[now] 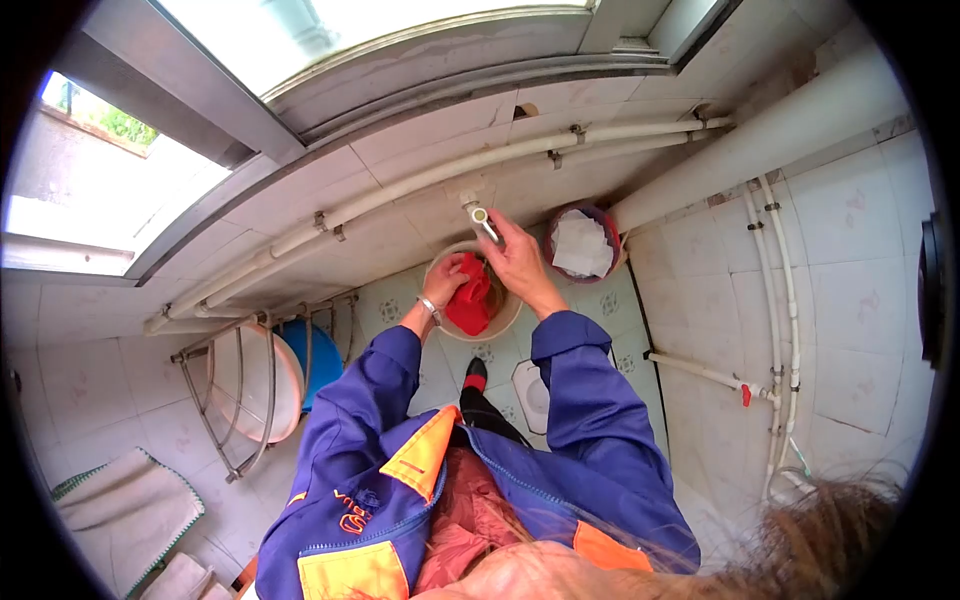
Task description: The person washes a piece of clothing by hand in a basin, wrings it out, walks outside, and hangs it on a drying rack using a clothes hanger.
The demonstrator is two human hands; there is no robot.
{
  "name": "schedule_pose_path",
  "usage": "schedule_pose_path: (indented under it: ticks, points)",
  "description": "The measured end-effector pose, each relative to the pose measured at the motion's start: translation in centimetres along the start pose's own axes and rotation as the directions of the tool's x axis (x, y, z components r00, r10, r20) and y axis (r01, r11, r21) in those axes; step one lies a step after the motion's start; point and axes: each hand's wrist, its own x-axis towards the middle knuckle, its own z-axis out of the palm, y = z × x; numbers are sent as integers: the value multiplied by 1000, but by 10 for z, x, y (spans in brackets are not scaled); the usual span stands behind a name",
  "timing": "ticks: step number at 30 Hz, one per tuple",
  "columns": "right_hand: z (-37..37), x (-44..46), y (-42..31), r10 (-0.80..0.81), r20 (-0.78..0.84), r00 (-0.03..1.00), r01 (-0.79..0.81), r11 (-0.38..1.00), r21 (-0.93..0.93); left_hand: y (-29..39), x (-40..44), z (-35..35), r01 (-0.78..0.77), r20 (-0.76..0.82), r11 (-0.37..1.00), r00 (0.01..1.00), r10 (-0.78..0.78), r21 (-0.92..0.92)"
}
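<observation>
My left hand [445, 283] is closed on a red cloth [470, 305], which hangs over a pale round bucket [512, 318] on the floor. A bracelet circles that wrist. At the wall tap [481, 215], my right hand [517, 265] has its fingers at the white lever handle, just above the bucket. The cloth and my hands hide most of the bucket's inside.
Right of the bucket stands a dark red bin [549, 245] with white paper in it. A metal rack [240, 400] at left holds a pink basin [285, 375] and a blue basin [322, 360]. Pipes [400, 190] run along the wall. A squat toilet [535, 395] lies by my right arm.
</observation>
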Motion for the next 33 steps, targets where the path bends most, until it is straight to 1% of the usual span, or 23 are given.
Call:
schedule_pose_path:
  ticks: [1,2,3,5,6,8,12,14,15,17,18,19,20,21,23,24,26,27,28,30,31,32,33]
  points:
    - [-2,7,2,-67,35,997,74,965,-251,3,4,2,12,18,998,1000,-11,-54]
    - [-4,11,5,-122,86,989,148,863,-483,4,8,3,27,36,993,999,-23,-111]
    - [-6,13,2,-123,93,988,152,861,-485,4,14,3,24,33,993,999,-20,-117]
    - [-10,14,-3,-53,150,987,114,891,-440,1,27,3,34,94,982,995,-17,-187]
    - [-10,14,-1,-51,156,986,116,888,-444,3,30,7,33,93,980,996,-15,-196]
    - [-12,15,2,-77,139,987,133,878,-459,6,35,15,71,98,955,994,-44,-288]
    - [-19,20,7,-73,186,980,151,878,-454,14,39,21,112,166,943,984,-61,-314]
    - [-23,23,8,97,226,969,29,869,-494,14,38,21,105,163,953,985,-60,-284]
    - [-24,23,9,97,227,969,29,870,-493,15,38,21,105,161,953,985,-61,-283]
    - [-27,26,13,160,265,951,-71,946,-315,18,37,20,114,173,962,982,-72,-248]
    - [-30,26,17,158,265,951,-70,947,-314,18,36,20,113,172,962,983,-71,-247]
    - [-34,26,25,143,325,935,-123,989,-80,18,35,20,126,185,959,979,-80,-255]
    - [-37,28,33,110,380,918,-181,971,155,19,35,21,137,199,955,976,-85,-263]
    - [-38,28,53,104,382,918,-173,973,152,16,40,19,128,200,956,977,-76,-264]
    - [-39,22,108,123,298,947,-160,982,103,1,49,14,108,221,961,974,-51,-253]
    - [-34,18,128,122,300,946,-159,982,99,0,48,14,104,221,961,974,-47,-257]
    - [-17,12,151,417,295,860,-404,909,-106,0,49,13,81,256,979,966,-30,-188]
    - [-12,9,147,489,277,827,-506,862,-10,2,51,11,77,256,979,966,-27,-186]
    - [-12,10,143,489,279,826,-507,862,-8,2,50,8,46,233,987,972,-10,-151]
    - [-13,11,138,487,242,839,-466,874,-139,4,47,-1,19,203,993,979,4,-114]
    - [-12,10,137,491,247,836,-471,871,-137,4,45,-5,10,154,994,988,-27,106]
    - [-11,9,136,481,231,846,-508,858,78,4,43,-7,11,104,947,993,-47,321]
    - [-12,9,135,471,209,857,-514,808,287,4,44,-9,11,104,947,993,-47,320]
